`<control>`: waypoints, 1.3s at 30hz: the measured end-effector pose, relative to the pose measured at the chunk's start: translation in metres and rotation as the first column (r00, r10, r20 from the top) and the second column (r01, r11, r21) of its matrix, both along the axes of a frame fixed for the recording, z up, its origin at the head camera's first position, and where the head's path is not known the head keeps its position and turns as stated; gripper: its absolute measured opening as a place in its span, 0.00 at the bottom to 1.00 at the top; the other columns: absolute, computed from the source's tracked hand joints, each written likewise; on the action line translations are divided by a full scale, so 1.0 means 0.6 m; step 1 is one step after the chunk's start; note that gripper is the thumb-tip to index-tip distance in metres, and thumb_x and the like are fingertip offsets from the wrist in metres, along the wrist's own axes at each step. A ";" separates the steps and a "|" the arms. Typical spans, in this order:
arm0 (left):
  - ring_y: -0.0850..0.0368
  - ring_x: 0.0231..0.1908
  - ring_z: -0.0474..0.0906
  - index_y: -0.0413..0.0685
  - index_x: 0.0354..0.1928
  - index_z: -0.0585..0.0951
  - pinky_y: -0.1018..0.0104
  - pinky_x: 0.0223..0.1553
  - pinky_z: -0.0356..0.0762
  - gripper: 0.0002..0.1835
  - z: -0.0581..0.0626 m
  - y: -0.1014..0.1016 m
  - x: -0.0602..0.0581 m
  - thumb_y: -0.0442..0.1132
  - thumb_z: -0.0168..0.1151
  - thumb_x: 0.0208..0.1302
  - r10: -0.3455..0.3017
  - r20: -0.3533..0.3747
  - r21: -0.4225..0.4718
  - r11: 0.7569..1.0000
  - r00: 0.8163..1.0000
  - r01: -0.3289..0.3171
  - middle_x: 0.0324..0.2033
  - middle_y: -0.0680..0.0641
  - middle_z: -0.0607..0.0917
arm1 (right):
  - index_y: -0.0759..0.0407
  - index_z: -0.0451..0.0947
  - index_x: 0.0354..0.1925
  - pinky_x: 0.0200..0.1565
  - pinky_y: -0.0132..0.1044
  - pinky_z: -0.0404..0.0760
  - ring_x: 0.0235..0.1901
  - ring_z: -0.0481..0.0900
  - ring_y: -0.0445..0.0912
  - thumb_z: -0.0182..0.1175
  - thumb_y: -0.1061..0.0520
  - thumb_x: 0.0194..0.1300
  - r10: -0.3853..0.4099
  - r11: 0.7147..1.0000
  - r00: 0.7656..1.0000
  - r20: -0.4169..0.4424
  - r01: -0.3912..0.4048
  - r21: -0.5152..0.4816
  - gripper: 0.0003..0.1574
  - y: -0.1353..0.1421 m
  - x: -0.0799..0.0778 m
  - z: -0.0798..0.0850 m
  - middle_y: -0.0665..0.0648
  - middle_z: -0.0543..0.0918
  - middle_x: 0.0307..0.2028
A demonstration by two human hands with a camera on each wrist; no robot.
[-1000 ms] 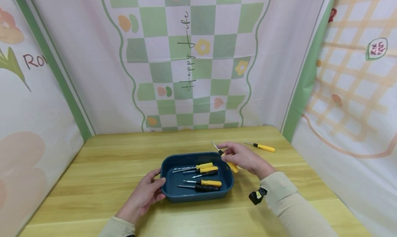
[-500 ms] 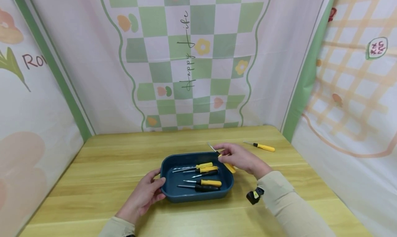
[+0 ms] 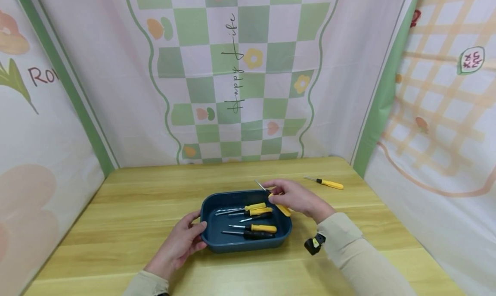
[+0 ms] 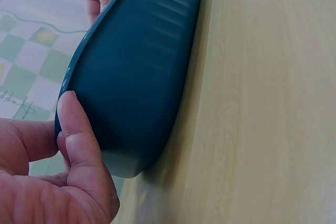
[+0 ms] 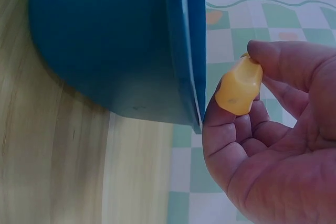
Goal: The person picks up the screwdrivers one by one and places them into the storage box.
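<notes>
A dark blue rectangular tray [image 3: 248,247] stands on the wooden table. My left hand [image 3: 183,241] grips its left end, thumb over the rim and fingers against the outside. Over the back right corner of the tray, my right hand [image 3: 296,197] pinches a screwdriver [image 3: 283,210] by its yellow handle, the metal shaft pointing up and to the left. In the right wrist view the handle's yellow end [image 5: 239,87] shows between thumb and fingers, beside the tray's wall. Inside the tray lie several screwdrivers, among them a yellow-handled one [image 3: 264,229] and a black-handled one [image 3: 258,235].
Another yellow-handled screwdriver [image 3: 331,184] lies on the table [image 3: 147,192] at the back right. Patterned curtains hang behind the table and at both sides. A black wrist camera [image 3: 313,245] hangs under the right sleeve.
My right hand has shifted a little to the left with the screwdriver, further over the tray's corner. The left hand and the tray look unmoved.
</notes>
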State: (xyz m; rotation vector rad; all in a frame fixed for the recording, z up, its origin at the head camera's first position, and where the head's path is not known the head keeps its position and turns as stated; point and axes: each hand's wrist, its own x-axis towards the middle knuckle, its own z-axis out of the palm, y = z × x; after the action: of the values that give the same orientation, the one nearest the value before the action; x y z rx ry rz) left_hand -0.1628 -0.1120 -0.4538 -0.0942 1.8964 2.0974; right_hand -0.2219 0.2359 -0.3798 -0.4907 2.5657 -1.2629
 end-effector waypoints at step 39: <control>0.59 0.30 0.78 0.43 0.78 0.63 0.72 0.31 0.83 0.30 0.002 0.001 0.001 0.37 0.56 0.79 -0.007 -0.019 0.006 1.000 1.000 0.007 0.44 0.41 0.76 | 0.54 0.77 0.69 0.36 0.41 0.81 0.35 0.77 0.49 0.61 0.61 0.75 0.108 0.992 0.994 -0.027 -0.105 0.075 0.27 -0.044 0.000 -0.005 0.57 0.82 0.46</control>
State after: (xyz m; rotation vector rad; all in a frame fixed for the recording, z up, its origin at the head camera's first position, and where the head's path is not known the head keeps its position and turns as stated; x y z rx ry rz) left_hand -0.1619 -0.1113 -0.4525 -0.0659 1.8988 2.1061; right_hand -0.2218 0.2094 -0.3828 -0.6277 2.5631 -1.1291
